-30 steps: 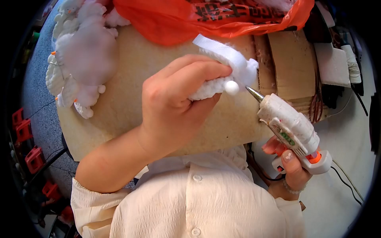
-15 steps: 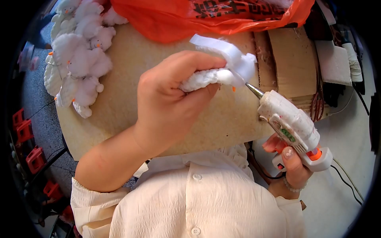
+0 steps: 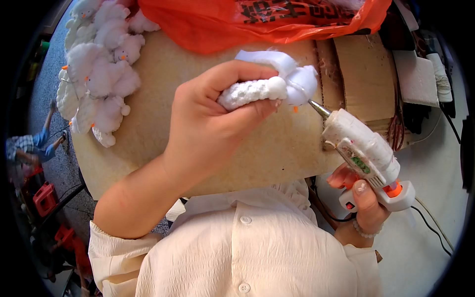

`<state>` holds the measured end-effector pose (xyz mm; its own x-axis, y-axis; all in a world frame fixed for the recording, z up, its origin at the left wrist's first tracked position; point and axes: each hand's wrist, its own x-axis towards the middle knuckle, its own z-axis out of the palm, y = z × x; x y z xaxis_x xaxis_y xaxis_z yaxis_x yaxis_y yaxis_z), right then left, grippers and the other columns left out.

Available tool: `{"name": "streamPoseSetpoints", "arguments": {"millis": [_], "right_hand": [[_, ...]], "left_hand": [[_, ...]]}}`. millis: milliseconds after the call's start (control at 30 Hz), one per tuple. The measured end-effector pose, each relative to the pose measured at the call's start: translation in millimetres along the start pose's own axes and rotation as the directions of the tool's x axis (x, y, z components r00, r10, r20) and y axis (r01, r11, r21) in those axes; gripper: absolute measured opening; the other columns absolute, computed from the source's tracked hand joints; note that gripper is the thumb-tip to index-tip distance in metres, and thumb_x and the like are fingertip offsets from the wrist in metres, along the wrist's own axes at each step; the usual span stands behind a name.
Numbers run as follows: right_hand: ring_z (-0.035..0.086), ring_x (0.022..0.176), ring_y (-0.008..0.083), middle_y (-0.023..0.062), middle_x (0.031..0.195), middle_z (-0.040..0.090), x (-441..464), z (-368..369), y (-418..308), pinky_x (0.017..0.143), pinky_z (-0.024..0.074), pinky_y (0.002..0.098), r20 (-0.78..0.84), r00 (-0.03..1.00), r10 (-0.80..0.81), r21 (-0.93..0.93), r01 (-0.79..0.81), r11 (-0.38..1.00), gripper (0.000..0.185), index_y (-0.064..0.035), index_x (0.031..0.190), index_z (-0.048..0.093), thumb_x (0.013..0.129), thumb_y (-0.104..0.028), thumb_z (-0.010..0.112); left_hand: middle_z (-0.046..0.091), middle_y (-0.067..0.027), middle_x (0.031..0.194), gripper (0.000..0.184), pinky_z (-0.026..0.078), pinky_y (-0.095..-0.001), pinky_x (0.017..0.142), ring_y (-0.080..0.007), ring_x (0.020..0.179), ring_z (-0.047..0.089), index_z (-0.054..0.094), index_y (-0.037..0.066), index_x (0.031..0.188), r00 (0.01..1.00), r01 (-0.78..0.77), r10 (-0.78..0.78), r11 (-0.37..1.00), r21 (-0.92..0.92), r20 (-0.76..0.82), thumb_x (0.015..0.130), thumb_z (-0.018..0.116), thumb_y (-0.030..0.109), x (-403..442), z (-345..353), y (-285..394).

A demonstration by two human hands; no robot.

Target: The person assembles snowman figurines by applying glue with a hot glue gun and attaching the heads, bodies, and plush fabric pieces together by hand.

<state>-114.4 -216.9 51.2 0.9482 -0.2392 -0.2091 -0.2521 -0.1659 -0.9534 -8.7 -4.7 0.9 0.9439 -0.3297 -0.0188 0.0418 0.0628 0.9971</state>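
A white fluffy figure (image 3: 301,84) with a small orange tip and a knitted white part is pinched in my left hand (image 3: 213,111), over the middle of the table. A white ribbon strip (image 3: 269,58) curves above its upper side. Around the handle of a white glue gun (image 3: 363,148) wrap the fingers of my right hand (image 3: 363,198). The gun's metal nozzle points up and left, its tip at or very near the figure's right edge; contact is hard to tell.
Several white fluffy figures (image 3: 101,74) lie piled at the table's left. A red plastic bag (image 3: 213,32) lies at the back. Cardboard (image 3: 366,79), white foam (image 3: 415,79) and scissors (image 3: 396,132) are at the right. Another person (image 3: 34,148) shows at far left.
My left hand has shifted slightly left and turned the figure, so its orange tip now shows below. The glue gun has barely moved. A person has come into view at far left.
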Motion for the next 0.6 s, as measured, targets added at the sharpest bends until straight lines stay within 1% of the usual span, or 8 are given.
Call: {"name": "streamPoseSetpoints", "arguments": {"millis": [67,233,300,433,467,533,567,600], "right_hand": [[0.063,0.064,0.0157,0.0109,0.07,0.067,0.0,-1.5,0.3,0.064,0.0492,0.0257,0.009,1.0,-0.003,0.022,0.003,1.0,0.041,0.0085,0.099,0.064,0.066,-0.015,0.064],[0.059,0.058,0.0264,0.017,0.064,0.058,1.8,3.8,-2.8,0.058,0.0513,0.038,-0.03,0.999,0.026,0.075,-0.024,0.997,0.03,0.0044,0.077,0.056,0.071,-0.024,0.063],[0.059,0.058,0.0267,0.0176,0.064,0.058,2.6,4.1,-4.0,0.058,0.0514,0.0386,-0.029,0.999,0.036,0.1,-0.033,0.994,0.029,0.0045,0.077,0.056,0.071,-0.024,0.063],[0.059,0.058,0.0268,0.0178,0.064,0.058,3.1,3.8,-4.3,0.058,0.0516,0.0389,-0.025,0.999,0.047,0.117,-0.044,0.992,0.03,0.005,0.077,0.055,0.071,-0.023,0.063],[0.059,0.058,0.0268,0.0178,0.064,0.057,3.0,4.4,-4.4,0.058,0.0516,0.0388,-0.026,0.998,0.05,0.119,-0.046,0.992,0.031,0.0054,0.078,0.055,0.07,-0.023,0.063],[0.06,0.061,0.0233,0.0168,0.07,0.06,2.8,2.4,-2.9,0.06,0.0513,0.0345,0.01,0.999,0.047,0.164,-0.048,0.985,0.035,0.0074,0.09,0.055,0.07,-0.02,0.064],[0.062,0.064,0.0199,0.0159,0.076,0.063,3.0,-1.8,0.0,0.063,0.0509,0.0303,0.046,0.998,0.04,0.207,-0.049,0.977,0.042,0.009,0.102,0.055,0.07,-0.016,0.064],[0.062,0.066,0.0182,0.0154,0.079,0.065,2.9,-2.9,0.7,0.065,0.0507,0.0282,0.061,0.998,0.035,0.229,-0.048,0.972,0.046,0.0098,0.108,0.055,0.069,-0.014,0.064]], "left_hand": [[0.064,-0.0041,0.089,0.024,0.045,-0.0188,0.06,-0.007,0.076,0.058,0.061,0.0,0.103,1.0,0.012,-0.012,0.999,-0.049,0.008,0.079,0.067,0.0,1.2,0.2,0.5],[0.064,-0.0043,0.087,0.024,0.047,-0.019,0.057,-0.0072,0.073,0.059,0.061,0.0,0.101,1.0,0.025,-0.025,0.999,-0.031,0.0,0.079,0.068,0.002,1.1,1.7,4.8],[0.064,-0.0043,0.086,0.022,0.047,-0.0192,0.055,-0.007,0.07,0.058,0.061,0.001,0.099,0.999,0.038,-0.038,0.999,-0.01,0.005,0.079,0.069,0.002,1.0,0.9,6.3],[0.065,-0.0044,0.083,0.019,0.046,-0.0199,0.054,-0.0069,0.065,0.057,0.061,0.001,0.096,0.997,0.072,-0.073,0.995,-0.067,-0.016,0.079,0.069,0.004,1.1,1.5,3.9],[0.065,-0.0045,0.082,0.019,0.046,-0.02,0.053,-0.0069,0.064,0.057,0.061,0.002,0.095,0.996,0.085,-0.087,0.993,-0.082,-0.018,0.079,0.069,0.004,1.3,1.1,4.4],[0.065,-0.0047,0.081,0.018,0.046,-0.0202,0.052,-0.007,0.062,0.057,0.061,0.002,0.095,0.993,0.118,-0.121,0.987,-0.109,-0.016,0.079,0.069,0.003,1.7,0.0,5.4],[0.065,-0.0047,0.081,0.018,0.046,-0.0202,0.052,-0.0071,0.062,0.057,0.061,0.002,0.095,0.99,0.137,-0.14,0.983,-0.121,-0.012,0.079,0.069,0.003,1.9,-0.8,5.9],[0.065,-0.0048,0.08,0.018,0.045,-0.0203,0.051,-0.0072,0.061,0.056,0.061,0.002,0.095,0.987,0.156,-0.159,0.979,-0.133,-0.007,0.079,0.069,0.003,2.0,-1.2,6.1]]}}
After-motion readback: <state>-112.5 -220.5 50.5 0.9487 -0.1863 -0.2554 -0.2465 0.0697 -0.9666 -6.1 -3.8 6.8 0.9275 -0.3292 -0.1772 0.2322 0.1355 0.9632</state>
